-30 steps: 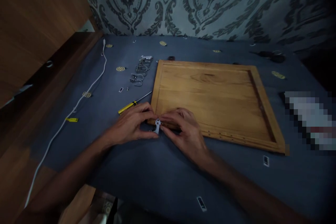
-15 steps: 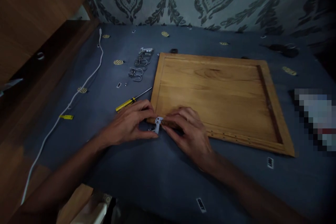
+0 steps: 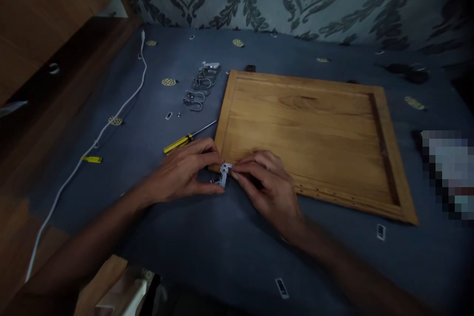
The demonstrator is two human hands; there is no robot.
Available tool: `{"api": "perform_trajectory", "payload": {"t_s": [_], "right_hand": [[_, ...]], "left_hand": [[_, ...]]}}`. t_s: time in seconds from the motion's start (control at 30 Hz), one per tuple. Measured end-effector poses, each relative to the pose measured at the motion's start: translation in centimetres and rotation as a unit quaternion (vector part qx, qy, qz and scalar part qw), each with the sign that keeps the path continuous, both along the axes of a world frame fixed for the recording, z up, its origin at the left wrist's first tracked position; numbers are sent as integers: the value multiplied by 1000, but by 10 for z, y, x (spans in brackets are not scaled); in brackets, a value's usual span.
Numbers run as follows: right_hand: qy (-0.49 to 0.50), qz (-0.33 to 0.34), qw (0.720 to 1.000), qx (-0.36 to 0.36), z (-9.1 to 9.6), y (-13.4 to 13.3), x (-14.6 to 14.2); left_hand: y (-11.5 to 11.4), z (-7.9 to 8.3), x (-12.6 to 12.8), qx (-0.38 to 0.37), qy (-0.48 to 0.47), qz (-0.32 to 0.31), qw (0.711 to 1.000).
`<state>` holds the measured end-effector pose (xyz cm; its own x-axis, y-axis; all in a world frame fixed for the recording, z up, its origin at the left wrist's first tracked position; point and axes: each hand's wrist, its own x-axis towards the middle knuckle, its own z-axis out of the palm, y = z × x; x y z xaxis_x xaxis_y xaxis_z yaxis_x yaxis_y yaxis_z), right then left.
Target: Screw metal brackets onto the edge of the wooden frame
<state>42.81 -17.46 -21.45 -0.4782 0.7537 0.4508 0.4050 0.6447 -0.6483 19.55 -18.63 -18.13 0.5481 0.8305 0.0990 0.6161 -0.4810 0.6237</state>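
A wooden cabinet door (image 3: 307, 128) lies flat on a blue cloth-covered surface. At its near left corner sits a small silver metal hinge (image 3: 223, 174). My left hand (image 3: 183, 170) pinches the hinge from the left, fingers curled round it. My right hand (image 3: 268, 185) pinches the same hinge from the right, resting on the door's front edge. A yellow-handled screwdriver (image 3: 181, 142) lies just beyond my left hand.
More silver hinges (image 3: 200, 89) lie left of the door's far corner. A white cable (image 3: 111, 118) runs along the left side beside a brown wooden cabinet (image 3: 44, 19). Small screws and patterned spots dot the cloth. Dark objects (image 3: 407, 73) sit far right.
The view has shifted slightly, so everything sits a little higher and further right. Both hands stay on the hinge at the door's corner, with only small finger movements.
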Motion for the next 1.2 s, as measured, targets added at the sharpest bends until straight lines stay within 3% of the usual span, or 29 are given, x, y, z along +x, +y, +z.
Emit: {"api": "perform_trajectory", "payload": {"t_s": [0.27,1.2], "right_hand": [[25,13,995,-95,8,10,-6],[-36,11,993,-114,9,19,-14]], "left_hand": [[-1,-2,-1,-10,1,2,1000],[0,-3,1,5,-13,-1,1000]]}}
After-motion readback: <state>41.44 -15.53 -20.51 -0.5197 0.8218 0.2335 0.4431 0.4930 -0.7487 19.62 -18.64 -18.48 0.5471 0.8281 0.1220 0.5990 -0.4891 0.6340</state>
